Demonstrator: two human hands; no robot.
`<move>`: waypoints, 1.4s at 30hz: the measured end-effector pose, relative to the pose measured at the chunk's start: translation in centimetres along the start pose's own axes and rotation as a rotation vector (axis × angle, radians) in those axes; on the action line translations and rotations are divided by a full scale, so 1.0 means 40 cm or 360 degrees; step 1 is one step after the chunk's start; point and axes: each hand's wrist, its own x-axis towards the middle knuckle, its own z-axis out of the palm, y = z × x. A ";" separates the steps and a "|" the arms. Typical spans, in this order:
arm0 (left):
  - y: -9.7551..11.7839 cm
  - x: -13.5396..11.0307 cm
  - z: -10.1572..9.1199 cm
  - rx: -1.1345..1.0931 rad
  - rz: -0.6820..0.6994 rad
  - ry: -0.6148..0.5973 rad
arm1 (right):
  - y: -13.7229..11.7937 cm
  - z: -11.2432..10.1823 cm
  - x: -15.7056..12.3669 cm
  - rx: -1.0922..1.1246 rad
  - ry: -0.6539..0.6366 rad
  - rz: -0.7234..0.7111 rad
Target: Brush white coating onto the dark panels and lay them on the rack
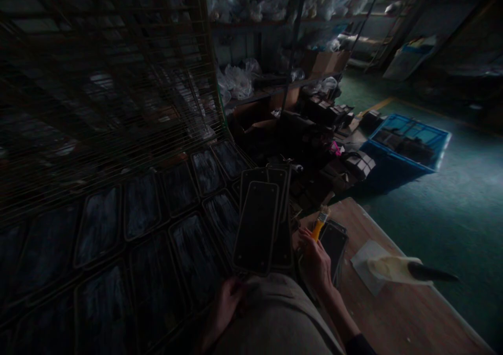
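My right hand (315,260) is closed around the yellow handle of a paintbrush (319,226), its bristles pointing up and away. Beneath that hand, more dark rectangular panels (334,245) lie on a wooden board. My left hand (228,302) is low in the view, fingers curled by the lower end of a dark panel (256,226) with rounded corners. That panel tops a loose, overlapping stack; what the left fingers hold, if anything, is hidden in shadow. To the left, rows of similar panels (196,250) lie flat, many with whitish streaks on their faces.
On the wooden board (393,313) a pale container with a dark handle (396,270) rests over a white sheet (365,266). A wire mesh (157,108) rises at left. Beyond are shelves with plastic bags (239,79), a cardboard box (326,63) and a blue crate (404,161).
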 end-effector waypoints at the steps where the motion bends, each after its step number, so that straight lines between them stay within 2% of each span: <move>1: -0.004 -0.002 -0.005 0.0037 0.0041 0.0016 | 0.013 -0.009 -0.014 -0.0028 0.0016 0.0014; 4: -0.023 0.001 -0.020 0.0175 0.0144 -0.0021 | 0.054 -0.034 -0.056 -0.0127 -0.0002 0.0080; 7: -0.046 0.010 -0.027 0.0281 0.0140 -0.0090 | 0.100 -0.056 -0.103 -0.0202 -0.0045 0.0183; 12: -0.073 0.021 -0.015 0.0448 0.0131 -0.0049 | 0.216 -0.087 -0.207 -0.0360 -0.0217 0.0429; 17: -0.065 0.018 -0.001 0.0783 0.0114 0.0126 | 0.332 -0.123 -0.289 -0.0532 -0.0438 0.0670; 21: -0.054 0.014 0.002 0.0700 0.0194 0.0061 | 0.387 -0.147 -0.320 -0.0608 -0.0423 0.0790; 23: -0.057 0.011 0.006 0.0620 0.0196 0.0015 | 0.404 -0.154 -0.331 -0.0626 -0.0373 0.0851; 28: -0.067 0.006 0.021 0.0683 0.0116 0.0038 | 0.423 -0.162 -0.342 -0.0610 -0.0227 0.0939; 36: -0.062 0.015 0.027 0.0745 0.0128 -0.0058 | 0.437 -0.169 -0.350 -0.0597 -0.0178 0.0930; 40: -0.093 0.027 0.032 0.0571 0.0174 -0.0074 | 0.435 -0.184 -0.358 -0.0494 -0.0142 0.0927; 42: -0.098 0.035 0.035 0.0414 0.0128 -0.0066 | 0.428 -0.196 -0.359 -0.0524 -0.0128 0.0968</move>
